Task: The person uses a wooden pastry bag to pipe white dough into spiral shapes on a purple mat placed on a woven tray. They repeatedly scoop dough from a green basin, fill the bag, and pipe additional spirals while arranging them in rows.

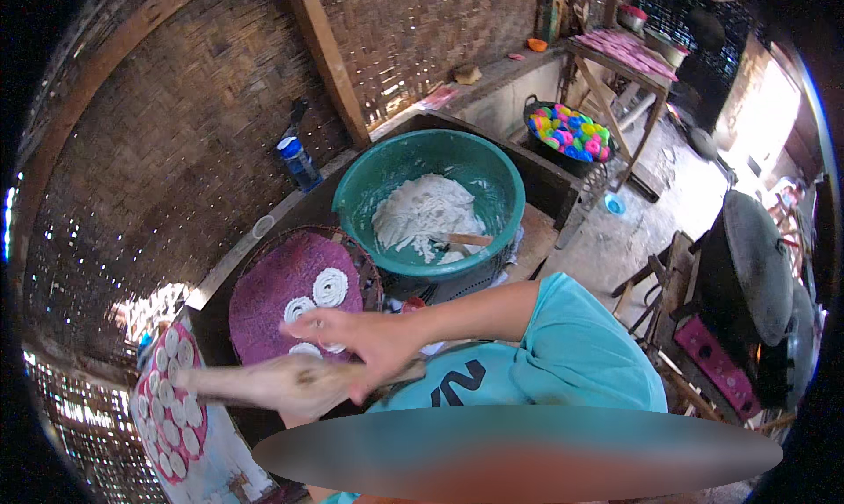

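Across my front lies a pale wooden tool (264, 386) with a thick body and a long handle, smeared by motion. My left hand (301, 423) shows only in part beneath it and seems to grip it from below; its fingers are mostly hidden. Over the tool's near end reaches my right hand (365, 335), fingers stretched out and thumb apart. Behind the hands is a round purple mat (264, 302) in a woven tray, bearing several white dough coils (331, 287). A large green basin (360, 210) holds white dough (426, 207) and a wooden-handled utensil (466, 239).
At lower left, white rounds lie on a pink mat (160, 409). A blue-capped bottle (299, 163) stands by the woven wall. Farther right are a pan of colourful balls (570, 133), a wooden table (615, 69) with pink pieces, and a stove with a big dark pan (758, 267).
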A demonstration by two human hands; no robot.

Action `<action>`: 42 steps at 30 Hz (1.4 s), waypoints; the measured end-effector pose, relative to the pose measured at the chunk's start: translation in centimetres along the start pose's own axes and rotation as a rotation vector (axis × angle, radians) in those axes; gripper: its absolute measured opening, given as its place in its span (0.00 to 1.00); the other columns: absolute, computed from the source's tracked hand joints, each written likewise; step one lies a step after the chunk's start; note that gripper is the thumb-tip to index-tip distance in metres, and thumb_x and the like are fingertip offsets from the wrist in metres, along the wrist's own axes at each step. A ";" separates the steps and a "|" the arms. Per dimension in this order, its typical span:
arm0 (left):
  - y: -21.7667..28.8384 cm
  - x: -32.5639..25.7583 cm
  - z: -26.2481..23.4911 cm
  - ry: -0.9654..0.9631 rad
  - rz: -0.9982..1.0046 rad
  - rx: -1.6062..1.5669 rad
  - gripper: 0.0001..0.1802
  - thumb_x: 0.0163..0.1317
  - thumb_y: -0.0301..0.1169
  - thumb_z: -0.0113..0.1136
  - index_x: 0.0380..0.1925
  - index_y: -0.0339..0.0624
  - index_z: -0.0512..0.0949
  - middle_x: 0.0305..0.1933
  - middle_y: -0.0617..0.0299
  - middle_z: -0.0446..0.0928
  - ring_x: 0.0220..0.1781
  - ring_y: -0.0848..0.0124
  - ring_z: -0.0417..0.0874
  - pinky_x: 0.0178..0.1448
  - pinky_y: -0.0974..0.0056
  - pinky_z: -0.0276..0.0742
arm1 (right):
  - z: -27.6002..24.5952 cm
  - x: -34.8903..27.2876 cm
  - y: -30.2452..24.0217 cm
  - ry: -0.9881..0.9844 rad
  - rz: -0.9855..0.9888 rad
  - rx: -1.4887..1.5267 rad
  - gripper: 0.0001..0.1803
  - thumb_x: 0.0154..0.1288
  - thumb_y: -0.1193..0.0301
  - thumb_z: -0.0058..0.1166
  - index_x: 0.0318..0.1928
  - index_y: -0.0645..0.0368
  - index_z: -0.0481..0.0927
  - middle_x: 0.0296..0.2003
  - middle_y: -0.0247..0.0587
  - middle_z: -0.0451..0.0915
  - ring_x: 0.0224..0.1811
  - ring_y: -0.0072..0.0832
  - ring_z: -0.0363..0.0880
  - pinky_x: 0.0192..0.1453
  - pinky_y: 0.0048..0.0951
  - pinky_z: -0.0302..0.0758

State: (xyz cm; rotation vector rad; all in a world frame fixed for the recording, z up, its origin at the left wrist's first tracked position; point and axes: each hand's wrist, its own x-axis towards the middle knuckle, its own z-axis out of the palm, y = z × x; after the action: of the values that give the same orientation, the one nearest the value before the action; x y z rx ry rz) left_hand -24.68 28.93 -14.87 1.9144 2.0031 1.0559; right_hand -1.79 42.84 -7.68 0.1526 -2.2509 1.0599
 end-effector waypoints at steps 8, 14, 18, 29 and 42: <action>-5.8 -5.5 -8.1 0.260 -0.501 -0.428 0.23 0.55 0.43 0.58 0.49 0.47 0.69 0.55 0.50 0.69 0.55 0.56 0.70 0.56 0.51 0.67 | 2.7 -5.3 11.5 0.632 1.128 0.690 0.50 0.61 0.42 0.45 0.70 0.51 0.32 0.68 0.46 0.49 0.68 0.41 0.52 0.67 0.44 0.51; -8.3 -7.8 -10.2 0.267 -0.662 -0.617 0.19 0.58 0.43 0.55 0.46 0.46 0.71 0.53 0.47 0.70 0.52 0.55 0.72 0.52 0.49 0.68 | 2.7 -5.2 11.7 0.602 1.073 1.007 0.52 0.61 0.41 0.44 0.69 0.47 0.26 0.67 0.40 0.52 0.63 0.34 0.61 0.59 0.42 0.64; -9.4 -8.2 -11.1 0.208 -0.710 -0.709 0.17 0.60 0.43 0.53 0.44 0.45 0.72 0.52 0.45 0.71 0.49 0.54 0.73 0.50 0.47 0.69 | 1.0 -5.8 12.1 0.595 1.029 0.919 0.50 0.62 0.43 0.44 0.69 0.48 0.29 0.65 0.41 0.57 0.58 0.32 0.67 0.50 0.39 0.71; 3.4 4.0 -4.8 1.257 0.120 0.162 0.23 0.56 0.30 0.49 0.53 0.32 0.66 0.56 0.42 0.67 0.40 0.63 0.74 0.41 0.62 0.71 | -2.6 -1.9 6.5 -0.064 0.588 -0.205 0.47 0.61 0.44 0.43 0.65 0.70 0.50 0.62 0.62 0.58 0.67 0.48 0.55 0.70 0.38 0.49; 2.3 10.6 -8.4 0.070 -0.141 -1.870 0.59 0.39 0.40 0.70 0.68 0.45 0.43 0.69 0.43 0.49 0.68 0.47 0.57 0.67 0.46 0.57 | -0.4 0.4 6.5 -0.640 0.777 1.422 0.49 0.45 0.54 0.64 0.64 0.63 0.56 0.58 0.49 0.66 0.60 0.35 0.65 0.65 0.35 0.58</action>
State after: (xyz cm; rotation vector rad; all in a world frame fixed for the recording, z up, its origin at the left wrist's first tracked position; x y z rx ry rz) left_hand -29.34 35.53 -3.83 0.6055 0.3617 1.7946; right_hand -4.17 47.55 -11.52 0.2094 -1.4903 3.2292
